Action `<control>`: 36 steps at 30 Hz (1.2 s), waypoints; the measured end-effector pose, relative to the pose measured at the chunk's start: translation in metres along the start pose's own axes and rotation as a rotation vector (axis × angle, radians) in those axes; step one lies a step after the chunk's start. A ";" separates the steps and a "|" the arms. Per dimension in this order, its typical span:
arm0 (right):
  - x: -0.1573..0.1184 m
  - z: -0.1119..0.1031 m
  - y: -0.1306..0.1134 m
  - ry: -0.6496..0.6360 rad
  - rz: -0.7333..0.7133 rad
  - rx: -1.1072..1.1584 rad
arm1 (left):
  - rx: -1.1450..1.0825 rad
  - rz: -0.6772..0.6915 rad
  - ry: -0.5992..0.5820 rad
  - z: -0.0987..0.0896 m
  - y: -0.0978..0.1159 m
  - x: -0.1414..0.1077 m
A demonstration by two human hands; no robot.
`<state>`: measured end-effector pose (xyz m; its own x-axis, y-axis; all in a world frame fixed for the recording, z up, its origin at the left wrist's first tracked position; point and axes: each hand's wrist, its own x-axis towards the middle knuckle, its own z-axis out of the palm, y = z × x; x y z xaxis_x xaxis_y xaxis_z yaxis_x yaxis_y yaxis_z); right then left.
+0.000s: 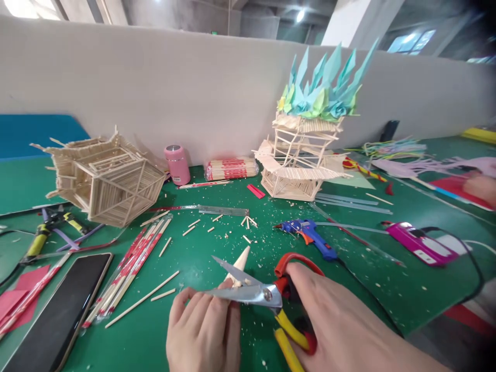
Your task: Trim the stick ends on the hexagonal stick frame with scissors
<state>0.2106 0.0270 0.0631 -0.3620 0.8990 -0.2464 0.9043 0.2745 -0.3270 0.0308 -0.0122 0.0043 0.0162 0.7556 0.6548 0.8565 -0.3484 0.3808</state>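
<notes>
Scissors (267,294): one pair. Person's own hands (205,330) (333,305): two. Stick structures (126,194) (292,185): two. Blue glue gun (308,232): one. Pink flask (177,165): one. Phone (62,315): one. Loose sticks (142,299): many, exact number unclear.

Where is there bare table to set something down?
Between phone and left hand, below the long stick; between glue gun and magenta block, below the clear rod. Crowded: the middle, strewn with cut sticks, and far left, around the pliers.
</notes>
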 end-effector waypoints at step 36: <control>0.002 0.048 0.015 0.046 0.143 0.383 | 0.287 0.245 -0.022 0.025 0.005 0.015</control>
<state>0.2127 0.0162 0.0136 -0.2204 0.9356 -0.2757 0.7922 0.0067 -0.6103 0.0482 0.0109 -0.0003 0.2472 0.6819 0.6884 0.9353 -0.3534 0.0143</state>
